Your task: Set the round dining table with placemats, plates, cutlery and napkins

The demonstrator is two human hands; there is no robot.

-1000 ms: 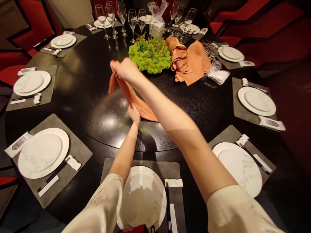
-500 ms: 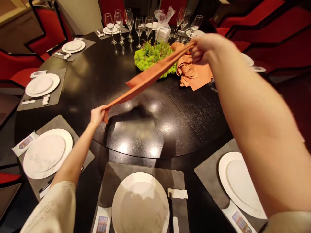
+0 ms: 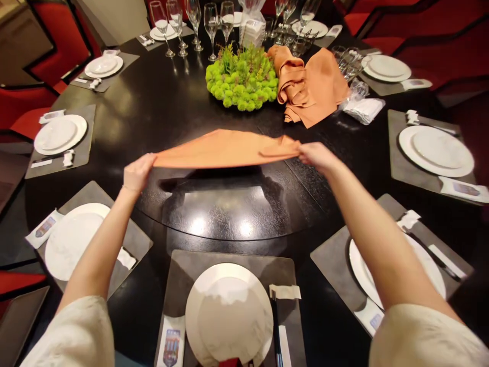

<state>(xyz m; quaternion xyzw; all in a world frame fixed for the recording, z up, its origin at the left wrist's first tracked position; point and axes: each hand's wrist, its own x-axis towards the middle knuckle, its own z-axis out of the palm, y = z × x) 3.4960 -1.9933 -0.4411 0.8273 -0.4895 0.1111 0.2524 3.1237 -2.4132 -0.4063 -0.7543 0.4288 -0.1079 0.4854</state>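
Observation:
An orange cloth napkin [image 3: 225, 148] hangs stretched between my two hands, a little above the dark round turntable [image 3: 229, 204]. My left hand [image 3: 136, 172] pinches its left corner. My right hand [image 3: 317, 156] pinches its right corner. The cloth forms a flat folded triangle with its peak pointing away from me. A heap of more orange napkins [image 3: 311, 84] lies behind it, to the right of the green floral centrepiece [image 3: 242, 77].
White plates on grey placemats ring the black round table [image 3: 126, 117], one straight in front of me [image 3: 229, 313]. Several wine glasses [image 3: 194, 25] stand at the far side. A packet of white wipes [image 3: 364, 108] lies by the napkin heap. Red chairs [image 3: 23, 109] surround the table.
My right hand came down from high on the right to table level. My left hand slid slightly left. The napkin went from a slanted band to a level, spread triangle.

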